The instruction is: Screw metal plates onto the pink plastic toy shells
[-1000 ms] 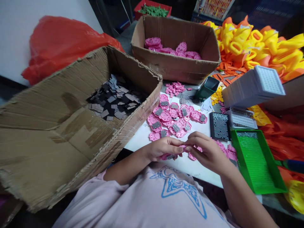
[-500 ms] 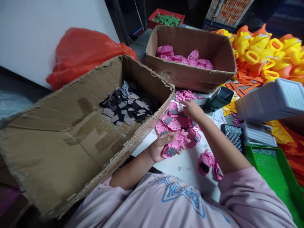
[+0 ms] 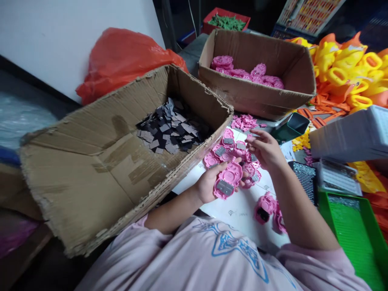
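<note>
In the head view my left hand point(image 3: 207, 185) is closed around a pink plastic shell point(image 3: 232, 173), its inner side turned up and a grey metal plate point(image 3: 224, 187) set in its lower part. My right hand point(image 3: 269, 150) is raised over the white sheet, thumb and fingers pinched on what looks like a small pink plastic piece point(image 3: 250, 138). Beneath and between the hands lie several similar pink shells point(image 3: 220, 152) with grey plates. Beyond the right fingertips is a pile of small pink pieces point(image 3: 243, 121). Two more shells point(image 3: 264, 207) with black parts lie nearer my body.
A large cardboard box point(image 3: 100, 161) holding dark flat pieces point(image 3: 172, 129) stands at left. Another carton point(image 3: 254, 95) behind contains pink shells. To the right are a dark green container point(image 3: 292, 127), a black screw tray point(image 3: 304, 180), a green tray point(image 3: 351, 234) and yellow-orange toy parts point(image 3: 339, 60).
My right hand has drawn back from the small pink pieces, its fingers now lifted and pinched. My left hand keeps the shell, turned more face-up. The whole view has shifted slightly.
</note>
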Demonstrator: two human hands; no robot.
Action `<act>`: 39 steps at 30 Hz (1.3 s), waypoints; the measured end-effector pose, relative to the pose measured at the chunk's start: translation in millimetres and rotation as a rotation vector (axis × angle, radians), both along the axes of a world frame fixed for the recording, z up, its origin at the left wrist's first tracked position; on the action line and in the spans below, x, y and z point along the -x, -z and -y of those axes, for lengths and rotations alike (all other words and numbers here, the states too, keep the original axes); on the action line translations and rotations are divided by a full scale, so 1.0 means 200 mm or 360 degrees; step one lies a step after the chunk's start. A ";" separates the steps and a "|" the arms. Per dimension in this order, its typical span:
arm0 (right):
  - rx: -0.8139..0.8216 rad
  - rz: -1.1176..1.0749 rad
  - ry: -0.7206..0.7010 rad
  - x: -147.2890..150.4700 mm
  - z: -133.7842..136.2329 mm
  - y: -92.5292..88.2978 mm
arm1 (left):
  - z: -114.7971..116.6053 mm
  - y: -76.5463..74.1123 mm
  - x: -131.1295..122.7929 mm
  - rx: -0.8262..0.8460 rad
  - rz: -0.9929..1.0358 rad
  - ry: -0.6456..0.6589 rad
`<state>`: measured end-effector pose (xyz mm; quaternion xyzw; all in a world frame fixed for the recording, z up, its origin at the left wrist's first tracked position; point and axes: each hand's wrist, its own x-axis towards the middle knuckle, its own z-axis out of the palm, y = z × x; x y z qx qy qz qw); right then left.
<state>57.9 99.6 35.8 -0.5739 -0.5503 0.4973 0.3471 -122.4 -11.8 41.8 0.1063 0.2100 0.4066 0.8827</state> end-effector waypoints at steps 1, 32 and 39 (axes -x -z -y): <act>0.0005 -0.0145 0.0023 -0.01 0.09 -0.03 | 0.01 -0.01 -0.01 0.0017 -0.0010 -0.0034; -0.1491 0.0495 0.0250 -0.18 0.91 -0.08 | 0.24 -0.11 -0.29 -0.0183 -0.0283 0.0111; -0.1447 0.0555 0.0243 -0.18 0.92 -0.08 | 0.25 -0.11 -0.30 -0.0320 -0.0401 0.0076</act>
